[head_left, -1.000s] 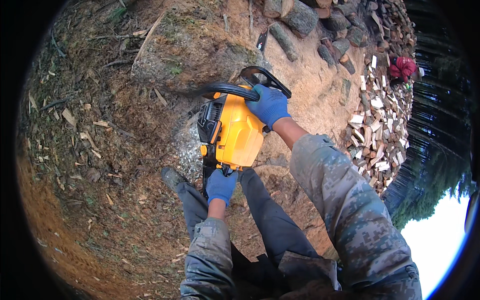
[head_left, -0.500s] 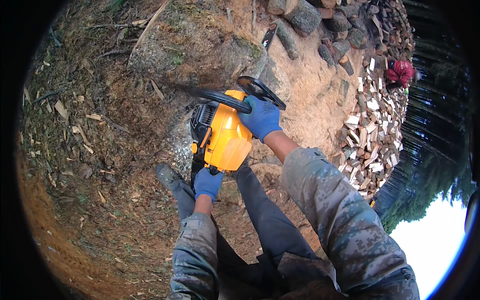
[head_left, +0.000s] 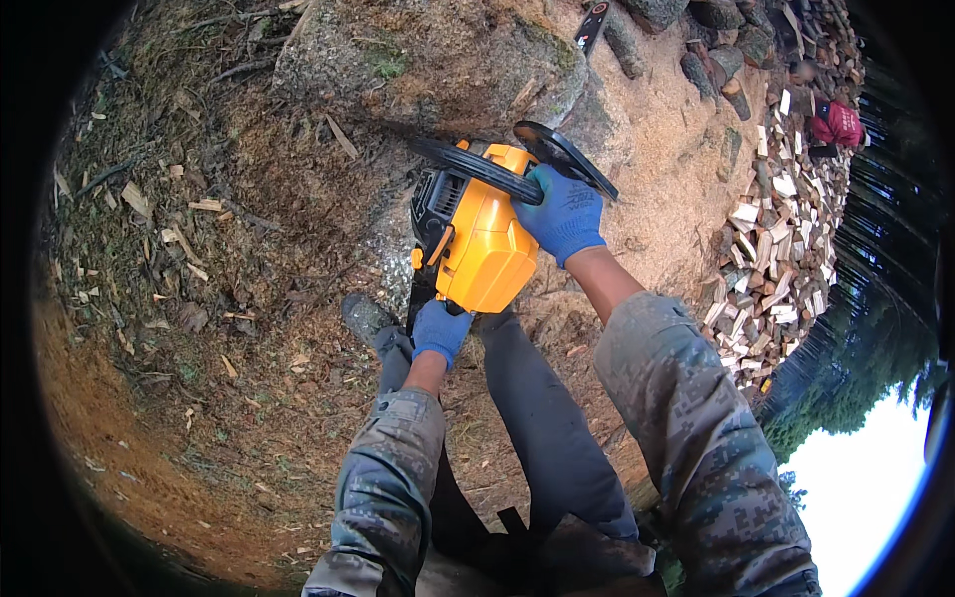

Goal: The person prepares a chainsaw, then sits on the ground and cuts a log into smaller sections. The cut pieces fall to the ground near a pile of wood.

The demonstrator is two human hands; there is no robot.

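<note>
A yellow and black chainsaw [head_left: 487, 239] is held between both hands, tilted beside a thick, bark-covered log [head_left: 428, 60]. My right hand [head_left: 567, 211], in a blue knitted glove, is closed around the black front handle. My left hand [head_left: 443, 331], gloved alike, grips the rear handle; its trigger fingers are partly hidden under the saw body. A black hand guard [head_left: 565, 159] stands out in front of the right hand. Past the log's right end shows the tip of the guide bar [head_left: 594, 25]; the bar's middle is hidden.
Sawdust [head_left: 657, 169] covers the ground to the right. Cut logs [head_left: 726, 60] lie at the far right, beside a heap of split firewood [head_left: 781, 249]. A person in a red top [head_left: 838, 124] bends near the heap. My boot [head_left: 366, 316] stands near the saw.
The whole view has shifted, so saw, log and ground appear farther right and higher. Both hands keep their hold on the chainsaw.
</note>
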